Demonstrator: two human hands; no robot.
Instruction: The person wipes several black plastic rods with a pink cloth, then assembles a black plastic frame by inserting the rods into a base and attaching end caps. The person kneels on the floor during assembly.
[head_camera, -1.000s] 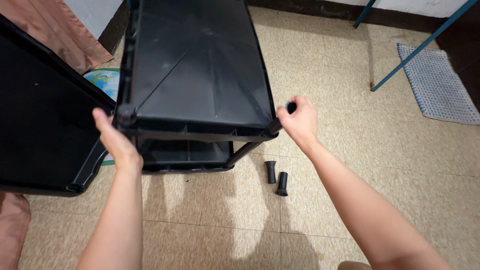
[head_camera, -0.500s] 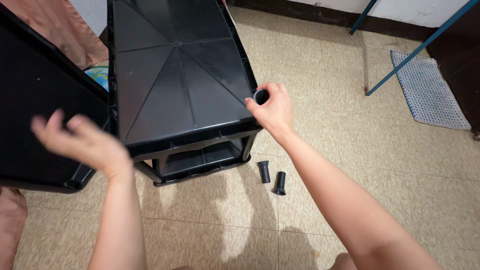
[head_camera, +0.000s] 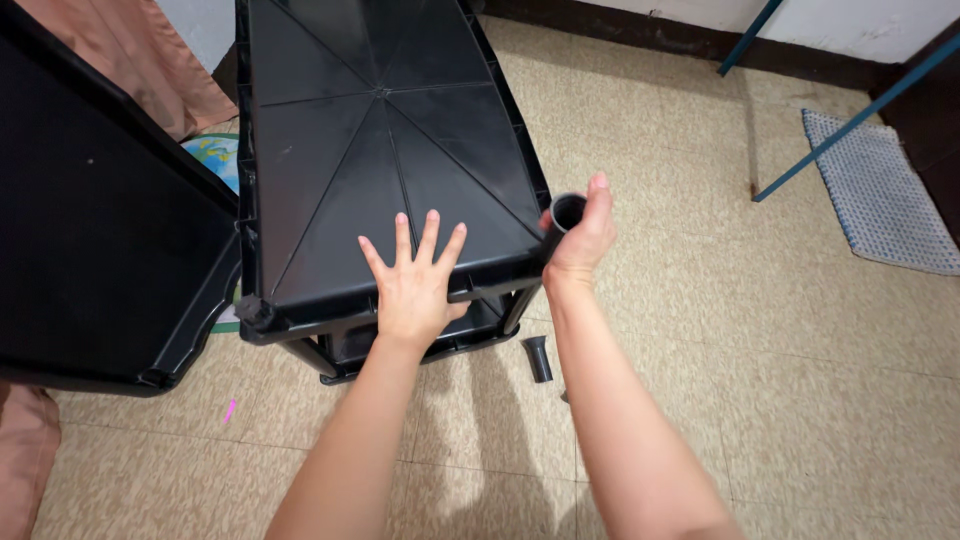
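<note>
Black tube (head_camera: 562, 222) is gripped in the right hand (head_camera: 583, 240), fingers wrapped round it, open end up, right at the near right corner of the black shelf panel (head_camera: 380, 150). Left hand (head_camera: 415, 283) lies flat on the panel's near edge, fingers spread, holding nothing. Outward: lower shelf tier (head_camera: 420, 340) under the panel, another black tube (head_camera: 538, 358) on the tiled floor (head_camera: 700, 300) just beside the rack, loose black panel (head_camera: 90, 230) leaning at left, grey mat (head_camera: 880, 190) far right.
</note>
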